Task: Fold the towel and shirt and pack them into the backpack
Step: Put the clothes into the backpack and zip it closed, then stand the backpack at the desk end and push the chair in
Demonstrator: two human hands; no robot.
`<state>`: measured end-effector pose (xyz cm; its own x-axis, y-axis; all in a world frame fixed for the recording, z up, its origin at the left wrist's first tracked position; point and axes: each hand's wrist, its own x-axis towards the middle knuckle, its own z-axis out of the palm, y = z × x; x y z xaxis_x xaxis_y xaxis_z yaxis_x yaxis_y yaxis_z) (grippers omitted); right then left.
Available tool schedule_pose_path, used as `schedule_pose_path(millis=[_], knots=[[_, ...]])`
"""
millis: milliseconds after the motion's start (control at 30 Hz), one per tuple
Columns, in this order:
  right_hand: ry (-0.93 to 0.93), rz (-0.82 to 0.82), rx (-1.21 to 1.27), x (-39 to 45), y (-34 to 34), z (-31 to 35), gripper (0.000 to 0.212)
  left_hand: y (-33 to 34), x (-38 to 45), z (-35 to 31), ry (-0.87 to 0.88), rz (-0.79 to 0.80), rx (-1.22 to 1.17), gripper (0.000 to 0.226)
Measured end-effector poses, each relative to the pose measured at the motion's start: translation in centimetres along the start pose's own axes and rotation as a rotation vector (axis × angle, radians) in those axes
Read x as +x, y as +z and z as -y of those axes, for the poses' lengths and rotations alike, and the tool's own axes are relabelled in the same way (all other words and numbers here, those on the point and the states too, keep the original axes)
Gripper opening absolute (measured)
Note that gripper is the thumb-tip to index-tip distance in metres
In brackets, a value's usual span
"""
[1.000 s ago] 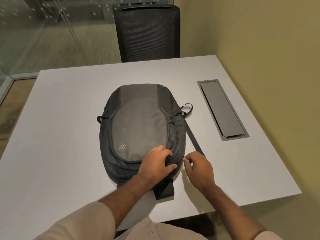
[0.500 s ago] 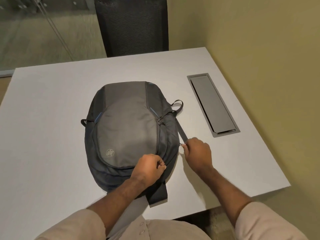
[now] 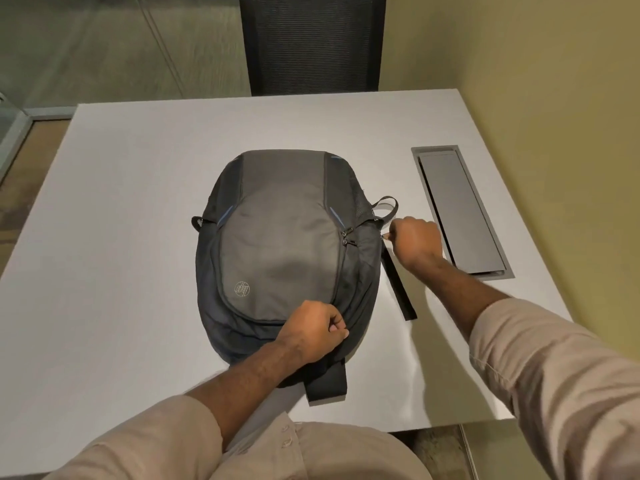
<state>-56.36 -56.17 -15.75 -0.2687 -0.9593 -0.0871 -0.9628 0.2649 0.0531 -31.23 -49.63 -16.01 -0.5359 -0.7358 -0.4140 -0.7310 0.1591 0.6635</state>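
A grey and black backpack (image 3: 280,251) lies flat, front side up, in the middle of the white table (image 3: 114,209). My left hand (image 3: 313,329) pinches the fabric at the bag's near end. My right hand (image 3: 414,239) is closed on a zipper pull (image 3: 383,236) at the bag's right edge, about halfway up its side. A black strap (image 3: 398,285) trails on the table beside that edge. No towel or shirt is in view.
A grey cable hatch (image 3: 460,209) is set into the table to the right of my right hand. A black mesh chair (image 3: 311,43) stands behind the far edge. A yellow wall runs along the right; a glass partition is at the far left.
My right hand has travelled with the zipper pull from the bag's near end up along its right side. My left hand stays clamped on the near end. The view has tilted down.
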Motion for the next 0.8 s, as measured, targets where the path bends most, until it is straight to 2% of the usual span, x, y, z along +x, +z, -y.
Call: schedule_pose_path(millis=[133, 267, 333, 400, 500, 567, 633, 733, 800], knots=[[-0.018, 0.09, 0.172, 0.4, -0.7, -0.4, 0.015, -0.2, -0.6, 0.3, 0.042, -0.011, -0.038, 0.007], [-0.014, 0.18, 0.371, -1.9, -0.5, -1.3, 0.05, -1.4, -2.5, 2.5, 0.241, -0.086, -0.038, 0.006], [-0.077, 0.133, 0.359, -4.4, 0.1, -1.4, 0.056, -2.8, -4.2, 4.5, 0.341, -0.211, 0.065, 0.01], [-0.223, 0.013, 0.365, -7.4, 1.1, -1.1, 0.057, -4.5, -6.1, 6.8, 0.412, -0.371, 0.178, 0.019], [-0.467, -0.112, 0.263, -10.9, 2.9, 0.2, 0.08, -7.6, -9.3, 10.6, 0.448, -0.521, 0.36, 0.036], [-0.593, -0.07, 0.19, -12.2, 3.8, 1.6, 0.094, -9.4, -10.8, 13.5, 0.438, -0.506, 0.469, 0.05], [-0.661, -0.014, 0.143, -12.8, 4.1, 3.2, 0.101, -10.6, -11.4, 16.1, 0.351, -0.44, 0.606, 0.073], [-0.649, 0.026, 0.037, -12.9, 4.2, 5.1, 0.109, -10.7, -10.6, 17.9, 0.189, -0.286, 0.722, 0.108], [-0.625, 0.041, -0.007, -12.8, 4.0, 6.0, 0.107, -9.9, -9.6, 18.2, 0.161, -0.25, 0.71, 0.12]])
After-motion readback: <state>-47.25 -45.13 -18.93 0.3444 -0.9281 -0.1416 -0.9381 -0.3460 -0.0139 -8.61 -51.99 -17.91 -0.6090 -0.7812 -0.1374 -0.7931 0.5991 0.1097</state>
